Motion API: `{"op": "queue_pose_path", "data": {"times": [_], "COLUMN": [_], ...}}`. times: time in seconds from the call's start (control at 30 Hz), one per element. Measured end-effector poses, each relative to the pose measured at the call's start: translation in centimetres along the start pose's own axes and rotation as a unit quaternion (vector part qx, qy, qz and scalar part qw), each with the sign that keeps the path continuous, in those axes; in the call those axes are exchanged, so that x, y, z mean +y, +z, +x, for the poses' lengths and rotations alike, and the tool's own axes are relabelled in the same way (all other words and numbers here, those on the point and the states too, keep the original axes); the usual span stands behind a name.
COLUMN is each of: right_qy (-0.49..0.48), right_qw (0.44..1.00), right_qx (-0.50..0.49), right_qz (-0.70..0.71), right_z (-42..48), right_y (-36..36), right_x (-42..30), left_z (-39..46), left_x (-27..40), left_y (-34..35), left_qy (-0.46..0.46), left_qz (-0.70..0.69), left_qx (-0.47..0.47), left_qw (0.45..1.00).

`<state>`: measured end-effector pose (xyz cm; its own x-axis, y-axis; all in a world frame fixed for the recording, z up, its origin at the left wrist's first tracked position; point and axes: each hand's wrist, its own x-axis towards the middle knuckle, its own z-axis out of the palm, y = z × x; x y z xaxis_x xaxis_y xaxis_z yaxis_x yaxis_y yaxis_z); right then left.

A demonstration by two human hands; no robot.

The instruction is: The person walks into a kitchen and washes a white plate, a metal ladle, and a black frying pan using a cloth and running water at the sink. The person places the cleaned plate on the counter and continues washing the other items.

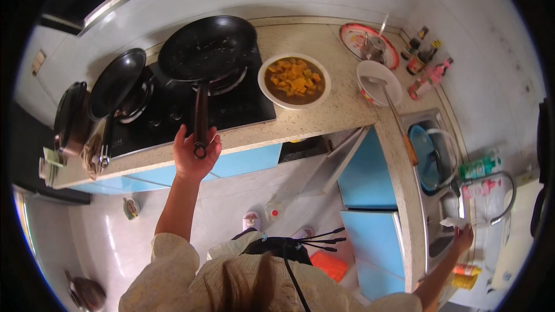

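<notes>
A black wok [208, 47] sits at the right burner of the stove, its long dark handle reaching towards me. My left hand [195, 156] is palm up beneath the end of that handle, thumb and fingers apart on either side; whether it touches is unclear. Over at the sink [442, 247], my right hand [464, 238] pinches a thin white sheet [452, 222], perhaps tissue or cloth. To the right of the wok stands a white bowl [262, 80] of orange chunks in brown liquid.
A smaller frying pan [117, 82] occupies the left burner. A spatula [407, 147] leans out of a white bowl [366, 69] near several bottles [427, 80]. One blue cabinet door [334, 167] hangs ajar below the counter. A plastic jug [274, 210] stands near my feet.
</notes>
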<state>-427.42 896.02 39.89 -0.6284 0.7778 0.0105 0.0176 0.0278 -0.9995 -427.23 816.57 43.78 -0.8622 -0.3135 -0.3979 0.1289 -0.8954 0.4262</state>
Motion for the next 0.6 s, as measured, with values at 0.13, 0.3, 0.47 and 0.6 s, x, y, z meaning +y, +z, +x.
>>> {"op": "queue_pose_path", "data": {"times": [0.13, 0.3, 0.47, 0.6], "right_qy": [-0.045, -0.102, -0.186, -0.216], "right_qw": [0.975, 0.906, 0.788, 0.753], "right_qx": [-0.217, -0.409, -0.577, -0.587], "right_qz": [-0.031, -0.017, 0.105, 0.204], "right_z": [-10.5, -22.0, -35.7, -45.2], "right_y": [9.4, 23.8, 42.6, 55.4], "right_x": [-12.2, -17.5, -18.3, -17.9], "left_z": [1.2, 2.2, 1.6, 2.0], "left_x": [0.5, -0.2, 1.2, 2.2], "left_y": [-0.6, 0.5, 0.5, -0.5], "left_qy": [-0.068, -0.119, -0.136, -0.118], "left_qz": [0.004, -0.002, 0.031, 0.064], "left_qx": [-0.036, -0.065, -0.066, -0.079], "left_qw": [0.997, 0.991, 0.988, 0.988]}}
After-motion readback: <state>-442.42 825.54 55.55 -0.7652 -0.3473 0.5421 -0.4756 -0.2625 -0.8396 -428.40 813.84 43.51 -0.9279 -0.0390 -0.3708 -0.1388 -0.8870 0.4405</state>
